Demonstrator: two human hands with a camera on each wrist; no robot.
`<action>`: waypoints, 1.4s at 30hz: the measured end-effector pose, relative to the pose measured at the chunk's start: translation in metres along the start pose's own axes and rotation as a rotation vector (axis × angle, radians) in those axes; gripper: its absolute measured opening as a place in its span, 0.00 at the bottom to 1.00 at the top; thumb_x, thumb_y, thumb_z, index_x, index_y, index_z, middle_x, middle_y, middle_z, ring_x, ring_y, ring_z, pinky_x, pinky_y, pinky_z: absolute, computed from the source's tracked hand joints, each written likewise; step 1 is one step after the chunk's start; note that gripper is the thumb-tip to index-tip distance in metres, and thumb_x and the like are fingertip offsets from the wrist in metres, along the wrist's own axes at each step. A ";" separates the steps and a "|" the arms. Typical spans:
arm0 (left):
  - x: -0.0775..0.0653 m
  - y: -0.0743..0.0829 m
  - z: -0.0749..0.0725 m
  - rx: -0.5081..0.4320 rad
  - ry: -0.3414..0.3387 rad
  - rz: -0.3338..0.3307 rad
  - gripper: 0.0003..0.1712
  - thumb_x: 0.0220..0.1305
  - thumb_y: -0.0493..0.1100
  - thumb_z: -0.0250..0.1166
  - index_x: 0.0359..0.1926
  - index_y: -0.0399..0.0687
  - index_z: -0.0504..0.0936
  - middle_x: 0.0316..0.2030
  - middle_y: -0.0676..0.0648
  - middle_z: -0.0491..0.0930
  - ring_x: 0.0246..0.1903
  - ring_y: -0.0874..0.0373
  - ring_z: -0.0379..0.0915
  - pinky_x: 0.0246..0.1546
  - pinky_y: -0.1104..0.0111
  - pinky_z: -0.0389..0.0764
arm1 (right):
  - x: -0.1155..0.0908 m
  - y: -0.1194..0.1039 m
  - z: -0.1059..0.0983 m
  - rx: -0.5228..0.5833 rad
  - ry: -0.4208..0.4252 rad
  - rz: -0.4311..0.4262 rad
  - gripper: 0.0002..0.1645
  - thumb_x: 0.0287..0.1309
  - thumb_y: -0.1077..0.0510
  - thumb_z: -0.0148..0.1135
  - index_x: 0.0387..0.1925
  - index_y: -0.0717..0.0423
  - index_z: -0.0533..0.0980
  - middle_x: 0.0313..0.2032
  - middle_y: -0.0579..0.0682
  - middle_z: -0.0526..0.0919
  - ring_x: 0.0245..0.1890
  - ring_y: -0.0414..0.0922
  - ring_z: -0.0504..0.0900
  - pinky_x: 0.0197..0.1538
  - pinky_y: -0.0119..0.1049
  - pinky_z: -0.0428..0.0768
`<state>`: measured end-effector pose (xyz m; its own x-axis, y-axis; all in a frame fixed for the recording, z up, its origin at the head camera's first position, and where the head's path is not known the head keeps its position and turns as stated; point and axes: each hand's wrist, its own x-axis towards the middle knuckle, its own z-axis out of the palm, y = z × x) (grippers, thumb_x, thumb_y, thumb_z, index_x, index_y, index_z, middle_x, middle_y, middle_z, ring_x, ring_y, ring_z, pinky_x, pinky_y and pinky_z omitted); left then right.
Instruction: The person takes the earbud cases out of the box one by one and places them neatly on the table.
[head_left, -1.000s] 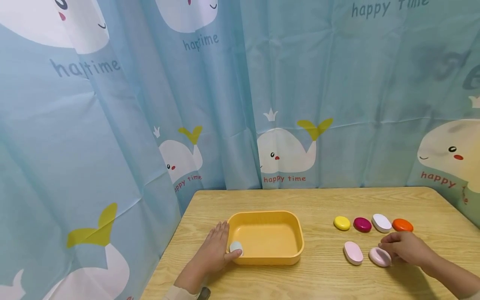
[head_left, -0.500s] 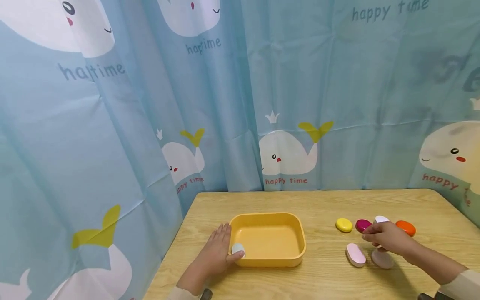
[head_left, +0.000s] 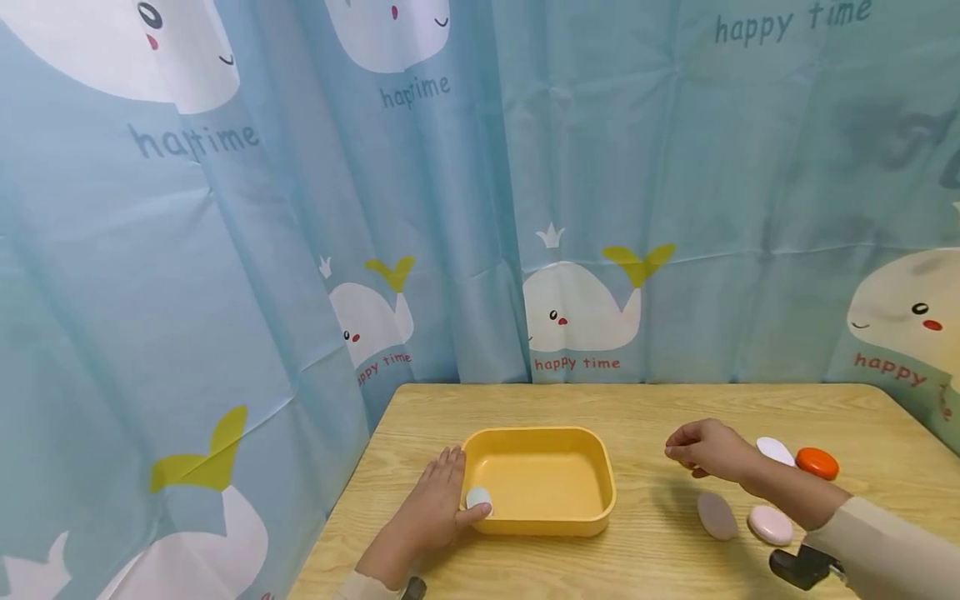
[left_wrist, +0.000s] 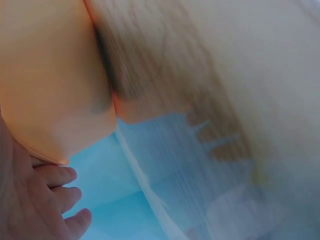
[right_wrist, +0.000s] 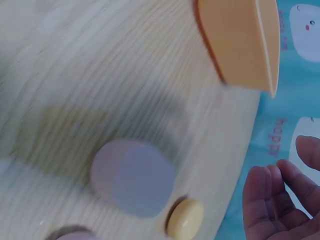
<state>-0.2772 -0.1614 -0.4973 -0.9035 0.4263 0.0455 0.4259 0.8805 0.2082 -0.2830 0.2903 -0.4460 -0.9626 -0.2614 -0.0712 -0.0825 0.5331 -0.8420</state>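
My left hand (head_left: 431, 510) rests with straight fingers along the left outer wall of a yellow plastic basin (head_left: 547, 528), its thumb over the front-left rim. Beside that thumb, a pale rounded piece (head_left: 477, 497) shows inside the basin. My right hand (head_left: 711, 451) is over the table right of the basin, its fingers loosely bent. The right wrist view shows nothing between them, and a yellow oval piece (right_wrist: 186, 220) lies on the tabletop. Nearer the front lie two pale pink oval pieces, the left one (head_left: 717, 515) and the right one (head_left: 771, 525). The dark magenta piece is hidden.
A white oval piece (head_left: 776, 451) and an orange one (head_left: 817, 463) lie beyond my right forearm. The wooden table (head_left: 630, 575) reaches back to a blue whale-print curtain (head_left: 465, 250). A black device (head_left: 804, 567) sits at my right wrist.
My right hand has moved left and farther back, from the right pink piece past the magenta one to above the yellow piece. The left hand has stayed on the basin.
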 end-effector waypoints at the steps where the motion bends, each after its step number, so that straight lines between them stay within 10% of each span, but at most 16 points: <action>1: 0.001 0.001 0.000 0.000 -0.003 0.000 0.59 0.64 0.76 0.45 0.74 0.31 0.48 0.74 0.35 0.46 0.73 0.42 0.39 0.70 0.49 0.46 | 0.002 -0.002 0.002 0.003 -0.002 0.000 0.16 0.65 0.59 0.60 0.45 0.70 0.77 0.28 0.54 0.76 0.29 0.48 0.74 0.33 0.43 0.79; 42: -0.001 0.001 0.002 -0.022 0.021 -0.006 0.59 0.64 0.75 0.47 0.73 0.30 0.50 0.73 0.34 0.49 0.73 0.41 0.41 0.69 0.47 0.47 | 0.051 -0.060 0.138 0.239 -0.132 -0.133 0.17 0.60 0.64 0.64 0.45 0.75 0.75 0.33 0.53 0.78 0.29 0.47 0.76 0.34 0.43 0.83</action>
<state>-0.2762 -0.1605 -0.4992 -0.9070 0.4162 0.0650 0.4194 0.8782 0.2298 -0.2915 0.1336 -0.4733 -0.9045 -0.4264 -0.0077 -0.1273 0.2871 -0.9494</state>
